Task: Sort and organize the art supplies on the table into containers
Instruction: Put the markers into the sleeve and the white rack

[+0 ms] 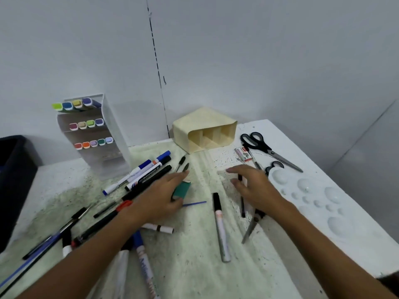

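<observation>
My left hand lies over a small green box at the table's middle, fingers on its top and thumb at its near edge. My right hand curls over a thin black pen, whose ends show above and below the fingers. A cream organizer with three compartments lies on its side at the back. A white rack holds coloured markers at the back left. Loose markers and pens lie scattered to the left, and a silver marker lies between my arms.
Black scissors, a small staples box and a white paint palette lie on the right. A metal compass sits under my right wrist. A dark bin stands at the left edge. Walls close the back.
</observation>
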Demonstrator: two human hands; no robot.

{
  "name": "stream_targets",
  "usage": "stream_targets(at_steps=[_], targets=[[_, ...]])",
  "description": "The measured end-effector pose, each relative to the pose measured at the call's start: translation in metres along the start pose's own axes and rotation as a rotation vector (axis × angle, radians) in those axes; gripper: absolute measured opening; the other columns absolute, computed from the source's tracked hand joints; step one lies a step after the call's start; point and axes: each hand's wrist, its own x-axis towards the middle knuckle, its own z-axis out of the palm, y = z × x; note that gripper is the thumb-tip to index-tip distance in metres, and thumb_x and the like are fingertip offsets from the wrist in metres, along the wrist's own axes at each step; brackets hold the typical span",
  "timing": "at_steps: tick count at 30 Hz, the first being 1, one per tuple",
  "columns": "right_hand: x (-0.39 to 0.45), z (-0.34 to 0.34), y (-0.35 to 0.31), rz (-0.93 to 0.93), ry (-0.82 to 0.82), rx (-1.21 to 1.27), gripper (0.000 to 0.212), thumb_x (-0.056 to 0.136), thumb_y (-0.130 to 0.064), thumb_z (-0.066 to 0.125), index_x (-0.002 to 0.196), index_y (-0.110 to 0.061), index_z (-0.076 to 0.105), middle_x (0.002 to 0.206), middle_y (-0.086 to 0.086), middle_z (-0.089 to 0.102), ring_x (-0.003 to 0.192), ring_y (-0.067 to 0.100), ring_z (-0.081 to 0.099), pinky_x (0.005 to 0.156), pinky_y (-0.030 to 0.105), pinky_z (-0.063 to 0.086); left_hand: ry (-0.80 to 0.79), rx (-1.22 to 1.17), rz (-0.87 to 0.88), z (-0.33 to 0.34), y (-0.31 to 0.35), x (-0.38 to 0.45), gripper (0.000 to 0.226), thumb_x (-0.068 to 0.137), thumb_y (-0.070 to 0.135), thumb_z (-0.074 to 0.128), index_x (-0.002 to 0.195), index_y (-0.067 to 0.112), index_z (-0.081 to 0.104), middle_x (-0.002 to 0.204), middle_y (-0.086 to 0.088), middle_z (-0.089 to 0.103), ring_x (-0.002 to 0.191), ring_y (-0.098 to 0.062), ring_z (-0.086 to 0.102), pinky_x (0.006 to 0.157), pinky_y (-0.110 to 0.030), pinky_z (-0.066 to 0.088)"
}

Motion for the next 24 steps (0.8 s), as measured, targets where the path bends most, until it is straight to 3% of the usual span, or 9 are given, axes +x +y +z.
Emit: stream_targets(at_steps=[3, 6, 10, 13, 17, 20, 22, 24], targets=[[0.042, -0.023, 0.029, 0.018, 0.032, -0.094, 0.035, 0.088, 0.002, 0.059, 0.121, -0.009, 0.066, 0.123, 0.008, 0.065, 0.113, 0.024, 0.06, 0.087, 0.021, 0.039, -0.046, 0.073, 0.053, -0.012, -0.011, 0.006, 0.067, 0.085, 0.026, 0.07, 0.145, 0.025, 0.041, 0.146, 0.002, 0.044, 0.135, -0.012, 0.035, 0.111, -0.029, 0.032], [0.074, -0.036, 0.046, -0.038, -0.096, -0.231, 0.037, 0.086, 0.0, 0.062, 0.121, -0.011, 0.065, 0.116, 0.007, 0.066, 0.107, 0.029, 0.06, 0.076, 0.024, 0.037, -0.073, 0.126, 0.104, -0.013, -0.013, 0.012, 0.065, 0.081, 0.026, 0.073, 0.141, 0.023, 0.048, 0.14, 0.004, 0.05, 0.132, -0.01, 0.037, 0.11, -0.032, 0.034], [0.095, -0.044, 0.05, -0.08, -0.263, -0.379, 0.049, 0.085, -0.003, 0.062, 0.133, -0.015, 0.058, 0.127, 0.005, 0.059, 0.116, 0.033, 0.045, 0.088, 0.034, 0.037, -0.076, 0.18, 0.103, -0.013, -0.011, 0.019, 0.063, 0.08, 0.027, 0.074, 0.138, 0.023, 0.051, 0.136, 0.003, 0.055, 0.127, -0.01, 0.039, 0.106, -0.03, 0.036], [0.103, -0.042, 0.058, -0.046, -0.302, -0.423, 0.043, 0.083, -0.002, 0.061, 0.124, -0.015, 0.062, 0.113, 0.006, 0.062, 0.111, 0.031, 0.045, 0.082, 0.036, 0.042, -0.073, 0.2, 0.07, -0.014, -0.009, 0.024, 0.058, 0.081, 0.029, 0.073, 0.135, 0.024, 0.054, 0.134, 0.005, 0.055, 0.125, -0.008, 0.039, 0.103, -0.026, 0.036], [0.107, -0.042, 0.064, -0.05, -0.284, -0.382, 0.042, 0.084, -0.015, 0.07, 0.125, -0.021, 0.062, 0.107, 0.01, 0.062, 0.103, 0.027, 0.05, 0.075, 0.033, 0.045, -0.059, 0.217, 0.07, -0.014, -0.008, 0.025, 0.053, 0.082, 0.033, 0.073, 0.132, 0.024, 0.058, 0.132, 0.006, 0.058, 0.121, -0.007, 0.041, 0.101, -0.026, 0.038], [0.107, -0.04, 0.061, -0.091, -0.223, -0.368, 0.028, 0.082, -0.023, 0.074, 0.109, -0.018, 0.067, 0.1, 0.007, 0.062, 0.088, 0.02, 0.053, 0.063, 0.027, 0.04, -0.024, 0.187, 0.065, -0.015, -0.007, 0.023, 0.05, 0.082, 0.033, 0.074, 0.129, 0.021, 0.06, 0.13, 0.005, 0.059, 0.12, -0.007, 0.043, 0.1, -0.026, 0.04], [0.106, -0.039, 0.051, -0.109, -0.178, -0.355, 0.027, 0.078, -0.019, 0.076, 0.102, -0.015, 0.066, 0.098, 0.003, 0.062, 0.088, 0.021, 0.057, 0.065, 0.03, 0.045, 0.015, 0.16, 0.068, -0.019, -0.008, 0.02, 0.049, 0.082, 0.031, 0.074, 0.129, 0.02, 0.061, 0.132, 0.005, 0.058, 0.122, -0.007, 0.044, 0.099, -0.021, 0.038], [0.101, -0.035, 0.034, -0.153, -0.149, -0.283, 0.038, 0.076, -0.016, 0.077, 0.113, -0.015, 0.065, 0.104, 0.002, 0.065, 0.095, 0.022, 0.061, 0.075, 0.035, 0.05, 0.054, 0.126, 0.062, -0.025, -0.009, 0.014, 0.049, 0.083, 0.028, 0.073, 0.13, 0.019, 0.061, 0.135, 0.005, 0.057, 0.125, -0.007, 0.044, 0.098, -0.017, 0.034]])
